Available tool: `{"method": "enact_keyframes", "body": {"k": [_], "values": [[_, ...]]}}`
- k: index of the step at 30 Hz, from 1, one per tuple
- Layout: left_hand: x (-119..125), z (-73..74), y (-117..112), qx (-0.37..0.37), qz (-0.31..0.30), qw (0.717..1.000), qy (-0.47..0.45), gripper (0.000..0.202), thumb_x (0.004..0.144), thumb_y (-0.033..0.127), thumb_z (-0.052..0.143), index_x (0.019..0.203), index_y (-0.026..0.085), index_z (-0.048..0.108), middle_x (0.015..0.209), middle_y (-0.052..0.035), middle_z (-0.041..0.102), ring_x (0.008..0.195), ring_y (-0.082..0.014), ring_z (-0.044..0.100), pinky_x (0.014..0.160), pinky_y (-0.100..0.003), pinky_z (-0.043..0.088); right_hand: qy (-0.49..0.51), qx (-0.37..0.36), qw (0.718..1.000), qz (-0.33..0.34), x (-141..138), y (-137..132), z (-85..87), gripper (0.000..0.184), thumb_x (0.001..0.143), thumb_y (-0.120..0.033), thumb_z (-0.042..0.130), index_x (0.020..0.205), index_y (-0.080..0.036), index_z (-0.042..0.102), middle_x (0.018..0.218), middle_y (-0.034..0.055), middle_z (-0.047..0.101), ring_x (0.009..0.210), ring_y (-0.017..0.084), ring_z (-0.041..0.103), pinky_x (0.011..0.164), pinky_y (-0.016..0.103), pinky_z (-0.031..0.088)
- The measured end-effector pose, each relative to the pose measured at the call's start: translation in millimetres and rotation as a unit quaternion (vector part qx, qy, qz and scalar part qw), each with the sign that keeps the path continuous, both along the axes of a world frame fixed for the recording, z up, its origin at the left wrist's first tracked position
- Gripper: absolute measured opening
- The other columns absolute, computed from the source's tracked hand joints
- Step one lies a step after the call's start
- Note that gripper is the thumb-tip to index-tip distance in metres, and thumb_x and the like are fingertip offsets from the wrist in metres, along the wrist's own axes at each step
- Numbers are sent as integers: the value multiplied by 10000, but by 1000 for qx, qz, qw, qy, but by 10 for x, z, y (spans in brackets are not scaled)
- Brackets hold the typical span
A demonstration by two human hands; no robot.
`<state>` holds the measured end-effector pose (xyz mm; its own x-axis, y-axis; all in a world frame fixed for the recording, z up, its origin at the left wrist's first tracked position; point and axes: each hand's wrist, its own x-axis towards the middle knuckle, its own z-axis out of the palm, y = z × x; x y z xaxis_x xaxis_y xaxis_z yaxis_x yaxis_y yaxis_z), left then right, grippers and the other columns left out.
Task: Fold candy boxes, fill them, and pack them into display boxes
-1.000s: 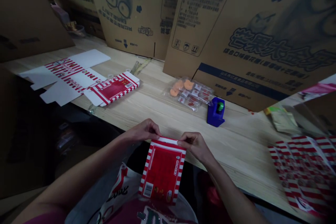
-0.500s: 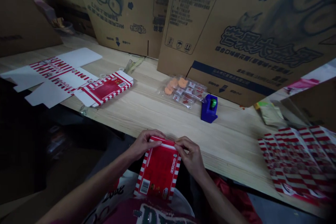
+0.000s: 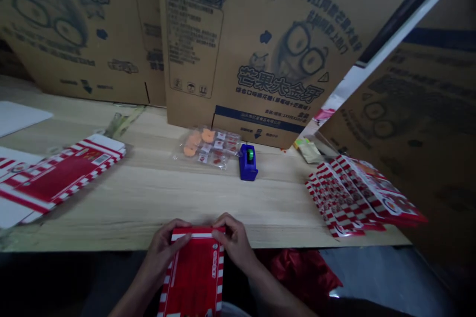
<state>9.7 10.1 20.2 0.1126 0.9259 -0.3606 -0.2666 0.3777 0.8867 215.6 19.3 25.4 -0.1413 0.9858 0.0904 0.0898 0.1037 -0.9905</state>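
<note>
A red carton with white striped edges (image 3: pixel 194 275) stands close to my body, just off the front edge of the wooden table. My left hand (image 3: pixel 166 245) and my right hand (image 3: pixel 233 242) both grip its top end, fingers curled over the white-banded flap. The lower part of the carton runs out of the picture. Another red-and-white carton (image 3: pixel 65 178), lying flat, rests on the table at the left, far from both hands.
A blue tape dispenser (image 3: pixel 248 162) stands beside a clear bag of orange pieces and small packets (image 3: pixel 206 147) at mid-table. Several flat striped cartons (image 3: pixel 357 193) are fanned out on the right. Large printed cardboard boxes (image 3: pixel 238 44) stand upright along the back and right. Red plastic (image 3: pixel 297 272) lies below the table edge.
The view has swung to the right, moving everything in the picture leftward. Both hands still grip the carton's top end, and the carton now points more straight down toward me.
</note>
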Motion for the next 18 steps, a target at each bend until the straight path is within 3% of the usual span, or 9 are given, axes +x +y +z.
{"method": "enact_keyframes", "body": {"k": [2,3,5,7,12,15,18], "values": [[3,11,9,-11,11,1000,-2,345,617,381,812,847,198,633,799,2,666,699,-191,642,633,-293,529,-20,9,1000,-20,205,272,43,192,770,-371,670,868,-205,681,886,37,664,820,185,615,727,283,473],[4,27,12,-14,13,1000,1,358,607,384,818,848,197,631,795,3,662,690,-189,642,626,-291,530,-33,19,997,-73,341,447,60,260,744,-404,675,903,-199,680,907,46,665,823,188,613,712,281,475],[4,67,11,-24,16,1000,7,378,595,395,824,850,196,629,798,1,662,681,-191,644,617,-292,534,-69,35,959,-272,637,829,66,344,699,-478,658,866,-178,675,857,50,657,785,185,592,678,275,465],[4,101,3,-32,27,999,7,399,577,409,829,852,197,631,814,-5,669,692,-200,651,620,-297,542,-82,32,930,-358,894,1178,29,380,701,-516,616,818,-159,673,833,58,650,765,182,570,666,274,452],[10,86,-27,-23,58,998,12,419,555,425,835,852,196,649,831,-16,675,708,-209,647,599,-274,537,-70,-4,928,-366,1102,1628,-185,332,596,-479,672,551,-152,640,520,-4,562,540,145,503,532,254,393],[-18,33,-31,-18,54,998,13,422,572,439,826,871,198,650,865,-23,673,722,-213,641,608,-279,535,-45,-9,921,-386,1043,1720,-306,269,565,-420,695,546,-155,652,512,-2,577,542,150,516,536,261,403],[-75,-4,-37,-14,13,1000,23,426,603,459,806,907,205,651,945,-38,671,792,-236,648,654,-300,541,-15,1,911,-412,986,1744,-375,246,594,-403,688,584,-159,663,580,18,613,625,173,557,570,270,435]]}}
